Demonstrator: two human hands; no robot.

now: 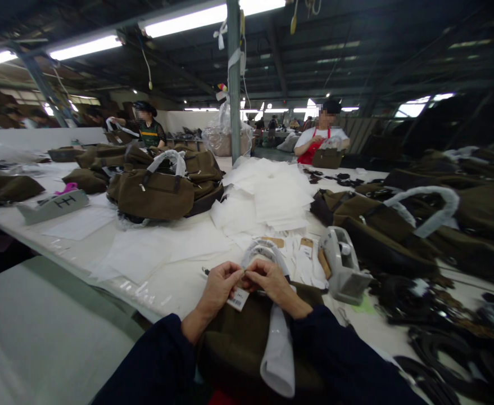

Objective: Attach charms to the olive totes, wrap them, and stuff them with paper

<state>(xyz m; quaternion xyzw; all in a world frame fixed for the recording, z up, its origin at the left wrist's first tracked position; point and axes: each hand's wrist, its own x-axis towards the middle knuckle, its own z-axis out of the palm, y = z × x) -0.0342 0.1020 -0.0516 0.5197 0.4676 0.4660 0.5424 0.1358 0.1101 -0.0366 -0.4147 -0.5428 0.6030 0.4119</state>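
An olive-brown handbag (238, 337) lies close in front of me at the table's edge. Its handles are wrapped in white film; one wrapped handle (279, 354) hangs down the near side, another arches up behind my hands. My left hand (221, 287) and my right hand (270, 281) meet above the bag, thumbs and forefingers pinched together. A white hang tag (238, 298) with a barcode dangles just under the fingers. Whatever thin piece is between the fingertips, perhaps the tag's string, is too small to make out.
White paper sheets (267, 191) are piled mid-table. A grey tape dispenser (343, 264) stands to the right, near loose tags (306, 246) and coiled black straps (453, 354). More bags (158, 191) sit left and right. Two co-workers (325, 138) (148, 126) handle bags across the table.
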